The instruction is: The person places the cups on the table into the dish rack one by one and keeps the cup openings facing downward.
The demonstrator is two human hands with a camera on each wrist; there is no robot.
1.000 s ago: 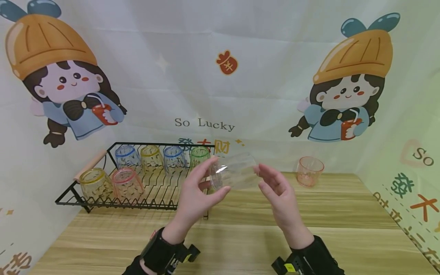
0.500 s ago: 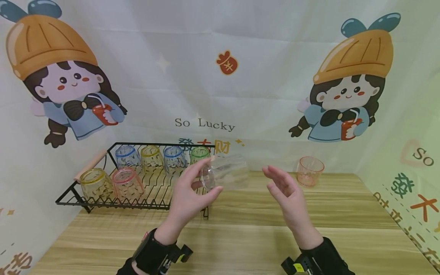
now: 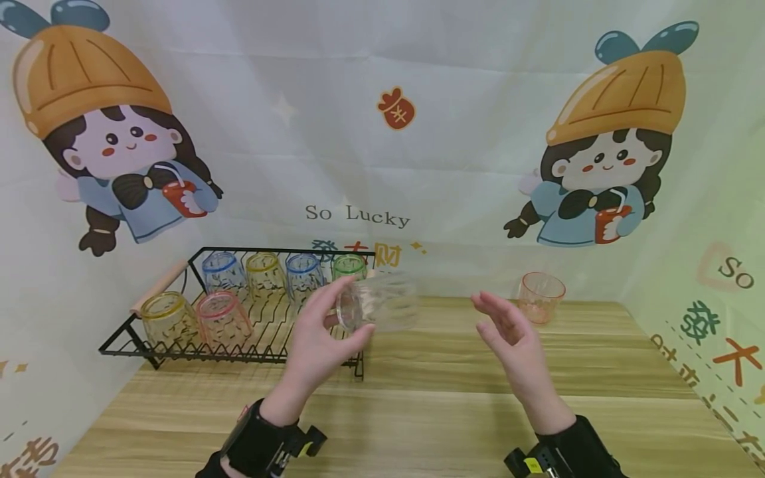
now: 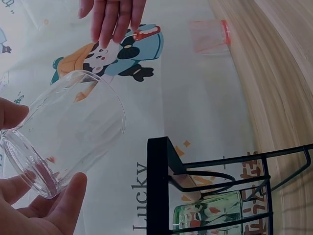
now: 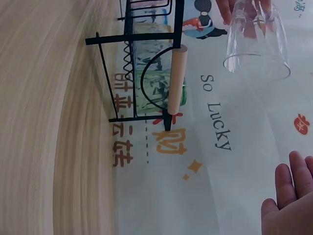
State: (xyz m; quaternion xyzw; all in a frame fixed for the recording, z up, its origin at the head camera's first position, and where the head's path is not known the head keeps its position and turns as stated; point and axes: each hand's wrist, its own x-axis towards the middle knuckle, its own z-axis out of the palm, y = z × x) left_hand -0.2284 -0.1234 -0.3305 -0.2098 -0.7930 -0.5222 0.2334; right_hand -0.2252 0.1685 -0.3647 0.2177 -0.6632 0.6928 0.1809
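My left hand (image 3: pixel 319 338) grips a clear drinking glass (image 3: pixel 385 302) by its thick base, fingers behind and thumb in front. The glass lies on its side in the air, its mouth pointing right; the left wrist view shows the clear glass (image 4: pixel 80 127) with the thumb and fingers around its base. To the right, my right hand (image 3: pixel 516 348) is raised with loosely bent fingers and holds nothing. A gap separates it from the glass mouth. Behind the right hand, a pink-tinted glass (image 3: pixel 540 297) stands on the wooden table.
A black wire dish rack (image 3: pixel 269 358) with a wooden handle stands at the left. Several coloured glasses sit in it upside down, among them a yellow glass (image 3: pixel 169 322), a pink glass (image 3: pixel 224 320) and a green glass (image 3: pixel 349 265). A printed cloth (image 3: pixel 358 166) hangs behind the table.
My left hand has moved left with the clear glass, towards the rack. My right hand has drawn away from the glass mouth, to the right and slightly down. The racked glasses have stayed put.
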